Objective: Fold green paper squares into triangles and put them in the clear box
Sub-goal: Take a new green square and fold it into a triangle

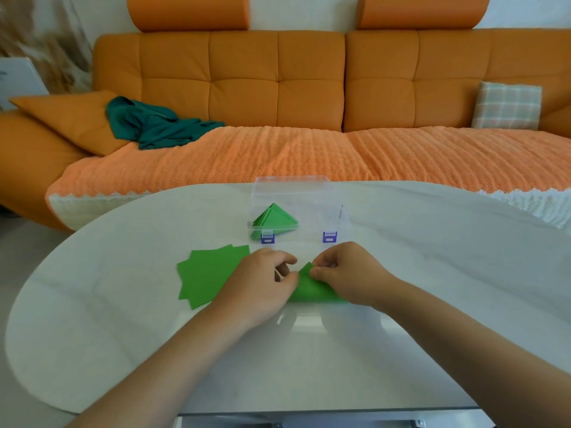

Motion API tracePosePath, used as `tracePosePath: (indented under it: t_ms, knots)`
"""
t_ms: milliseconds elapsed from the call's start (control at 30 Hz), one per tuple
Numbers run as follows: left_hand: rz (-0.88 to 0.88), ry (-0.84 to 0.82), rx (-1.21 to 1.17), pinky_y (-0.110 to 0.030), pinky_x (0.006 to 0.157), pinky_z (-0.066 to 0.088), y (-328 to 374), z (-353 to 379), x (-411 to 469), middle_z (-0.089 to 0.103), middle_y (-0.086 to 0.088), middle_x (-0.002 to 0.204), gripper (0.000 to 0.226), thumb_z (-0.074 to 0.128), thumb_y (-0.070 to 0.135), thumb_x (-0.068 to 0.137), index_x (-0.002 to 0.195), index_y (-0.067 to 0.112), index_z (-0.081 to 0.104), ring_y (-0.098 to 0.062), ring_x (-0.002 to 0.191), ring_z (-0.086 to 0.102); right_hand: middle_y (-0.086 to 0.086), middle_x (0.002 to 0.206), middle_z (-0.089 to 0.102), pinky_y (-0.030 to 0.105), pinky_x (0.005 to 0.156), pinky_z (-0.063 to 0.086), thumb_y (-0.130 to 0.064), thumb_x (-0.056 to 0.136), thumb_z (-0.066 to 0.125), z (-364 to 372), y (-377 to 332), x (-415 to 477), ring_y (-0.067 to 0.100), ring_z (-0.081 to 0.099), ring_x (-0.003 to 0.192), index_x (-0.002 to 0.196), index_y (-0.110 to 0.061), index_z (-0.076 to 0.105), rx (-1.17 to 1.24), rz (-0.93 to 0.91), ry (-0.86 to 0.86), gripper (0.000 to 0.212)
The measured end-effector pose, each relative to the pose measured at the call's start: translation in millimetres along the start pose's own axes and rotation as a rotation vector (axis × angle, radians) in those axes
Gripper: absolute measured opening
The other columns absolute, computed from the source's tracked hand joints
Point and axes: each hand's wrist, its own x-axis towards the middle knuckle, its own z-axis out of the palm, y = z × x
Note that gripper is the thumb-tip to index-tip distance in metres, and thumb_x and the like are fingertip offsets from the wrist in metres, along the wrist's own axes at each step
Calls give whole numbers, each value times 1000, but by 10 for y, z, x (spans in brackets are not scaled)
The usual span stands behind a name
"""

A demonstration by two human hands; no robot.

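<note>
The left hand (262, 279) and right hand (346, 273) are pinching the raised corner of the green paper (312, 290), which is lying on the bench (123, 304) just before the clear box (293, 186), and should, I judge, be lining its corners up exactly before pressing the crease flat.

Green paper (309, 290) partly hidden under fingers (317, 273), sofa (247, 78) cropped

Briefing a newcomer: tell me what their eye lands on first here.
The bright orange sofa fills the background. On the white table, the left hand and right hand pinch a green paper mid-fold, green squares stacked to their left, folded triangles in the clear box behind.
</note>
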Motion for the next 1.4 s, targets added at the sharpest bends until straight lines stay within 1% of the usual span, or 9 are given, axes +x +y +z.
tracePosePath:
  t_ms: [100,200,333,500,667,800,1033,1233,1400]
  knots:
    - [194,24,56,-10,76,36,-8,-35,-23,56,15,98,15,59,25,91,104,26,67,-1,93,53,-17,79,65,41,99,44,-36,92,63,10,-22,3,14,61,91,86,-30,73,-64,6,-5,13]
    - [291,-96,63,-17,84,40,-25,-44,-42,59,16,100,24,52,32,90,103,26,72,-2,100,52,-12,85,69,39,98,43,-37,93,60,32,-32,17,15,61,91,86,-29,74,-123,9,15,17]
    - [287,-208,126,-22,98,39,-46,-40,-76,59,18,110,35,49,42,93,120,31,69,0,108,48,-10,87,69,34,93,35,-38,94,54,93,-31,28,15,60,89,85,-29,72,-246,-29,65,21]
    - [283,-235,150,-25,100,40,-41,-43,-85,57,19,113,44,43,49,88,119,30,69,2,110,45,-11,89,69,34,90,34,-37,93,48,147,-64,1,14,60,88,88,-30,70,-395,-84,154,23]
    - [301,-234,181,-29,99,42,-39,-28,-83,57,19,113,49,39,51,86,118,29,70,0,109,45,-14,102,66,33,91,35,-49,89,54,102,-40,-51,9,60,98,112,-39,62,-482,-223,236,27]
    - [310,-220,194,-29,98,43,-28,-25,-103,58,16,114,50,40,50,86,120,27,69,-1,108,45,-12,112,62,34,84,35,-24,91,46,30,3,-117,15,57,100,115,-40,68,-597,-421,138,37]
    - [378,-220,330,-29,99,42,-20,-51,-231,52,13,122,55,40,55,91,135,29,58,-4,115,42,-13,115,56,32,78,27,-11,86,41,35,36,-174,18,52,98,121,-40,66,-641,-445,60,52]
    - [498,-153,575,-35,104,38,4,-21,-433,57,1,129,55,36,50,92,132,20,59,-19,121,46,-11,110,55,36,80,32,-15,84,40,107,88,-212,20,50,93,119,-37,67,-672,-455,103,49]
    - [554,-147,576,-28,115,25,42,17,-528,56,1,133,55,39,45,93,131,12,60,-19,125,45,-10,110,57,35,76,27,-25,81,22,141,116,-227,21,51,91,113,-36,70,-643,-442,146,59]
